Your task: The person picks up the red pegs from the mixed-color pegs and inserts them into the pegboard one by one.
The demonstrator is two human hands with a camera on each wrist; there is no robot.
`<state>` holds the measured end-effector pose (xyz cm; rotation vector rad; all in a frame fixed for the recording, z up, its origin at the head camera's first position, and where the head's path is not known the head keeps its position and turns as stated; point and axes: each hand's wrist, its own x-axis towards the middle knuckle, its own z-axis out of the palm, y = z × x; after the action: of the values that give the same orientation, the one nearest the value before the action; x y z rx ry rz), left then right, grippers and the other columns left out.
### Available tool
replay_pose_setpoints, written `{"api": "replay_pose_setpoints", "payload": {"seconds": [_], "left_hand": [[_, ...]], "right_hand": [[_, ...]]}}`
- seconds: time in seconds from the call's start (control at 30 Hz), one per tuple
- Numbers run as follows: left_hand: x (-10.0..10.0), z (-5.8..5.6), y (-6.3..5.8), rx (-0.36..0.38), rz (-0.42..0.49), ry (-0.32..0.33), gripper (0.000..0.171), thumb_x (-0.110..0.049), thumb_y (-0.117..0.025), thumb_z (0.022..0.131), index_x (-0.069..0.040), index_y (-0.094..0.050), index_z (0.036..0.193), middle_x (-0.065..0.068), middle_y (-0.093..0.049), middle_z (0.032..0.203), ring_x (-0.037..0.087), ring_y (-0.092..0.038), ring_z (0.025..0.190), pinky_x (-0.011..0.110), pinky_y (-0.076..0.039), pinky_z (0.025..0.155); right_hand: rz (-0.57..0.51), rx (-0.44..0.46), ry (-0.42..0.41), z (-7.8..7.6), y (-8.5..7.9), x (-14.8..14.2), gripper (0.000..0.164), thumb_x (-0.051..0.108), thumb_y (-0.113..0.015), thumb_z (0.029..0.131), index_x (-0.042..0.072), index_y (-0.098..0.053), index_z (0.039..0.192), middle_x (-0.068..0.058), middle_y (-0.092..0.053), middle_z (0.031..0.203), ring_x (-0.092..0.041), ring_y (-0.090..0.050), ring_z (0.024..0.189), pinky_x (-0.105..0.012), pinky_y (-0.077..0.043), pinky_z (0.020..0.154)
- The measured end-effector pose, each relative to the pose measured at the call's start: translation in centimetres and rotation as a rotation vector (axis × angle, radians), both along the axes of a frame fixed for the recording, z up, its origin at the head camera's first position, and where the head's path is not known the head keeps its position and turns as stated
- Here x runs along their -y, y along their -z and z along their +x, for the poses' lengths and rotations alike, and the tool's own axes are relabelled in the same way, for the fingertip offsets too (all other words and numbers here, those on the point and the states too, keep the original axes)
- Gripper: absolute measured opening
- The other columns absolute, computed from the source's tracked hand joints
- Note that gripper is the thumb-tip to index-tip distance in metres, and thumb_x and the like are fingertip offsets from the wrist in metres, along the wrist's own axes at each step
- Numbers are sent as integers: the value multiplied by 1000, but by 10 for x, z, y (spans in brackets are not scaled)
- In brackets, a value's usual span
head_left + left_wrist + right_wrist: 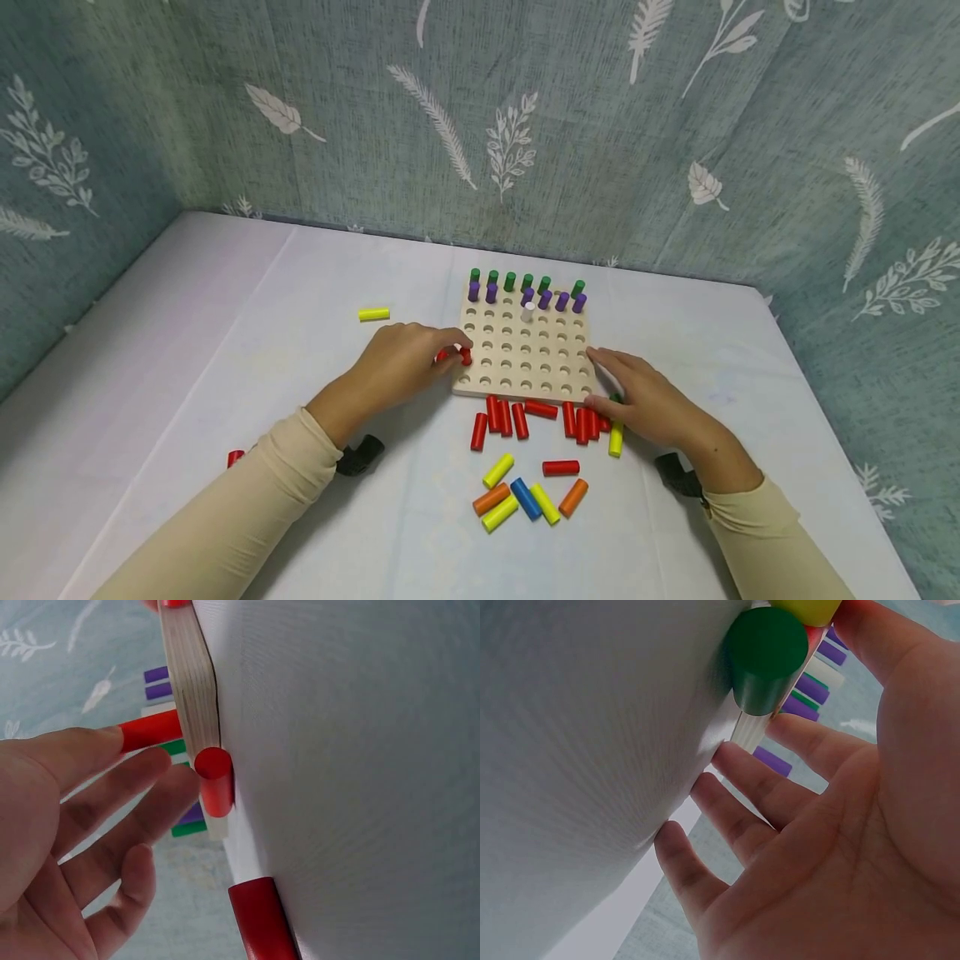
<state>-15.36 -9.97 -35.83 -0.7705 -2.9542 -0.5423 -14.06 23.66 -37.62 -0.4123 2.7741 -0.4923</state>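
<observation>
My left hand (401, 362) pinches a red peg (151, 730) between thumb and finger. That peg stands upright at the left side of the wooden pegboard (480, 392), in a hole column near the front. A second red peg (215, 787) lies on the table beside the board, close to the fingertips. My right hand (648, 400) has its fingers stretched out, the tips at the board's right edge and on the table. Below its palm lie a green peg (768, 660) and a yellow peg (616, 440). Green pegs (510, 282) and purple pegs (545, 299) fill most of the two back rows.
One white peg (528, 312) stands in the third row. Several red pegs (504, 418) lie along the board's front edge. Nearer are yellow, orange and blue pegs (526, 499). A yellow peg (373, 314) lies left of the board, and a red peg (236, 457) beside the left sleeve.
</observation>
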Motion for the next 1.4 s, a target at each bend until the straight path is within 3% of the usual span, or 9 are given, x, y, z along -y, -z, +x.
{"api": "replay_pose_setpoints", "payload": {"seconds": [0.3, 0.5, 0.7, 0.9, 1.03, 1.2, 1.4], "left_hand": [[4, 0, -6, 18, 29, 4, 23, -18, -73, 91, -18, -74, 114, -2, -77, 98, 10, -57, 67, 23, -39, 55], [12, 0, -16, 63, 81, -40, 25, -22, -69, 94, -20, -72, 119, -5, -76, 97, 9, -58, 65, 25, -43, 56], [18, 5, -38, 42, 158, -54, 26, -24, -67, 96, -21, -71, 121, -2, -76, 105, 13, -67, 80, 32, -51, 68], [26, 12, -67, -16, 250, -25, 23, -23, -65, 97, -21, -71, 119, 0, -75, 106, 13, -67, 78, 32, -53, 67], [38, 17, -76, -49, 266, -47, 21, -21, -64, 98, -21, -72, 117, -1, -74, 108, 14, -67, 78, 32, -53, 68], [58, 20, -76, -76, 329, -70, 19, -19, -63, 98, -20, -73, 114, -3, -74, 95, 11, -66, 72, 30, -51, 62], [78, 25, -71, -50, 360, -137, 18, -23, -61, 100, -20, -72, 113, -3, -73, 87, 9, -66, 70, 26, -47, 58]], "right_hand": [[-2, -7, 1, 0, -1, 1, 80, 47, -67, 93, 22, -28, 159, -20, -31, 160, -45, -28, 147, -65, -32, 112], [3, 3, -4, 1, 0, 2, 80, 48, -66, 93, 22, -28, 159, -20, -31, 160, -45, -29, 146, -66, -31, 112], [12, 6, 6, 0, -2, 1, 82, 52, -64, 93, 22, -26, 159, -19, -29, 161, -45, -27, 147, -66, -29, 113], [11, 11, -1, 0, -4, -2, 82, 52, -63, 94, 21, -25, 160, -20, -28, 161, -45, -27, 147, -66, -29, 113], [4, 12, -3, 0, -5, -1, 82, 51, -63, 94, 21, -24, 160, -21, -28, 161, -46, -27, 147, -66, -29, 113], [1, 20, 1, -1, -4, 0, 83, 50, -64, 93, 21, -24, 160, -21, -29, 161, -46, -27, 147, -66, -29, 113], [1, 23, -1, -1, -3, 0, 82, 48, -65, 94, 20, -24, 160, -21, -29, 161, -46, -27, 147, -66, -28, 114]]}}
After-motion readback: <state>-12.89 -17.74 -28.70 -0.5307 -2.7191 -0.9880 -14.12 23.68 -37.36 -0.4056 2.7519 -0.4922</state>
